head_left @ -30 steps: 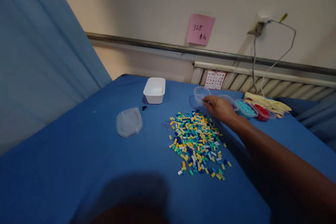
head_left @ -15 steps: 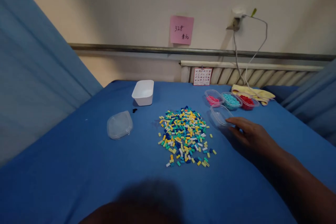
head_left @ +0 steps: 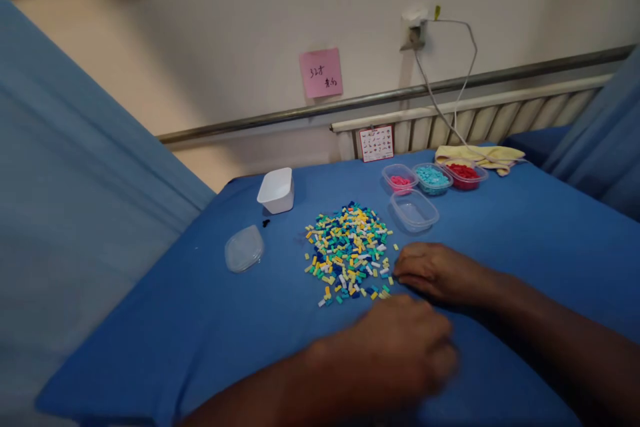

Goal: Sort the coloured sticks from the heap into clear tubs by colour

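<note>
A loose pile of small building bricks [head_left: 350,247] in yellow, white, green, teal and dark blue lies mid-table. My right hand [head_left: 435,272] rests at the pile's right edge, its fingers curled down and pressed together; what they hold, if anything, is hidden. Nearer to me, my left hand [head_left: 405,343] crosses in front of the right one, smeared by motion, so its fingers cannot be made out. Beyond my right hand stands an empty clear plastic container [head_left: 414,212], touched by neither hand.
Clear tubs of pink bricks [head_left: 400,181], light blue bricks [head_left: 433,177] and red bricks [head_left: 464,173] stand at the back right, before a yellow cloth [head_left: 480,155]. Left of the pile are a white bin [head_left: 278,192], a clear lid [head_left: 245,250] and small black bits [head_left: 266,223].
My right hand has let go of the clear container and moved toward me to the pile's edge. My left arm has swung in from the bottom toward the right. The view has tilted.
</note>
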`<action>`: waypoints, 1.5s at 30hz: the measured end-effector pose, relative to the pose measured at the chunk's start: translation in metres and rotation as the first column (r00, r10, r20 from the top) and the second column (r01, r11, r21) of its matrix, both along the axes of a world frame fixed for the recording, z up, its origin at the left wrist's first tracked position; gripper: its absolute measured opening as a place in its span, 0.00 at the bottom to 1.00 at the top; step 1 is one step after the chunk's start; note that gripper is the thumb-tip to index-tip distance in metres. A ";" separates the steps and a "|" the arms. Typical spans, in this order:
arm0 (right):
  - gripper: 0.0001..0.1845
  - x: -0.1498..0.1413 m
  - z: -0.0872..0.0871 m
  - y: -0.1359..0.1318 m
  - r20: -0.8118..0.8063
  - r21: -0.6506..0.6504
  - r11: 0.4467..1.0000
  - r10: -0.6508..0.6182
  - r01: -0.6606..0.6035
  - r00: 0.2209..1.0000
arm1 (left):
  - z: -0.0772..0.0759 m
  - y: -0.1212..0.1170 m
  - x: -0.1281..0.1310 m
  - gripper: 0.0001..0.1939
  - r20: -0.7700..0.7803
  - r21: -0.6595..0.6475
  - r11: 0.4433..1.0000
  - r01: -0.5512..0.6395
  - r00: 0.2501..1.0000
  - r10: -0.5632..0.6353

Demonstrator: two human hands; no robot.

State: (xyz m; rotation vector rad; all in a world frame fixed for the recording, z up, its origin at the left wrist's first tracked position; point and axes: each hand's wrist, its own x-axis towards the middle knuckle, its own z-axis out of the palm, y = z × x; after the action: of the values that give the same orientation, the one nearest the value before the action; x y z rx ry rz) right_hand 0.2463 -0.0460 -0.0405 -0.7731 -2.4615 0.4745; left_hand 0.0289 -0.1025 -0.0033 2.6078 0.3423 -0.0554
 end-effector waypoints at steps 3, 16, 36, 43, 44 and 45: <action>0.15 -0.012 -0.006 0.004 -0.035 0.061 0.998 -0.022 0.025 0.999 | 0.007 0.041 -0.030 0.13 0.116 0.468 0.879 -0.092 0.992 0.042; 0.41 -0.040 -0.026 0.013 0.032 -0.030 0.934 -0.355 0.356 0.934 | 0.002 0.127 -0.071 0.28 0.153 0.384 0.730 -0.565 0.819 0.553; 0.49 -0.081 -0.001 0.058 0.215 -0.077 0.974 -0.191 0.212 0.958 | -0.001 0.111 -0.092 0.38 -0.151 0.322 0.742 -0.587 0.742 0.653; 0.47 -0.044 -0.003 0.019 0.297 -0.041 0.987 -0.138 0.157 0.945 | -0.010 0.115 -0.113 0.38 -0.106 0.304 0.693 -0.654 0.700 0.707; 0.46 -0.040 -0.004 0.012 0.291 -0.037 0.986 -0.145 0.163 0.946 | -0.011 0.113 -0.117 0.38 -0.096 0.305 0.670 -0.677 0.677 0.729; 0.47 -0.038 -0.006 0.007 0.286 -0.033 0.985 -0.150 0.167 0.946 | -0.011 0.112 -0.119 0.37 -0.090 0.301 0.653 -0.695 0.661 0.745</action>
State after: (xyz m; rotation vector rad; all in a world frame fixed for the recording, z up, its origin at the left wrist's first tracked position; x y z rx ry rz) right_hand 0.2086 -0.0387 -0.0462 -1.1226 -2.6252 0.3984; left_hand -0.0901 0.0096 -0.0145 2.4867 1.5441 -0.0045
